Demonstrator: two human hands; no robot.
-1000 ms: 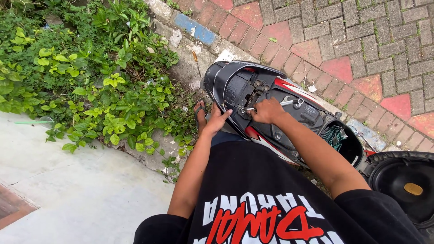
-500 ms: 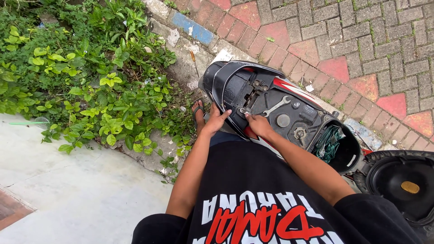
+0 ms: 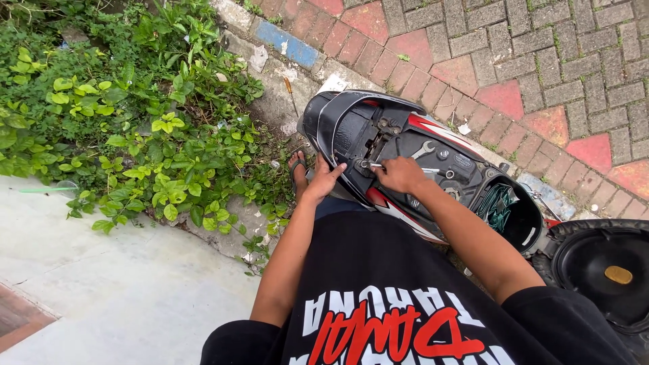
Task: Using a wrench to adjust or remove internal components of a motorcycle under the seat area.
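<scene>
The person is looking down from above at the rear of a scooter (image 3: pixel 405 169) with its seat lifted away, sitting in the middle of the frame on a strip between a brick pavement (image 3: pixel 541 61) at the upper right and a patch of green leafy plants (image 3: pixel 135 115) at the upper left.

The left hand (image 3: pixel 324 181) is resting on the black rear body panel of the scooter, its grip spread, with the fingers lying flat and the forefinger reaching toward the frame's centre. It is pinching nothing.

The right hand (image 3: pixel 400 174) is sitting just right of centre over the exposed black inner tray, its grip pressed together around a slim metal tool (image 3: pixel 373 164) whose silvery end is sticking out to the left, toward the left hand's fingertip. What kind of tool it is cannot be told.

A silver open-ended spanner (image 3: pixel 422 149) is lying loose on the tray just above the right hand, near but apart from it. Further right, the open storage well (image 3: pixel 503 209) is holding something dark green. The upturned black seat (image 3: pixel 602 270) with a yellow patch is lying at the lower right edge. A sandalled foot (image 3: pixel 297 167) is showing just left of the left hand, and pale concrete (image 3: pixel 115 297) is filling the lower left.
</scene>
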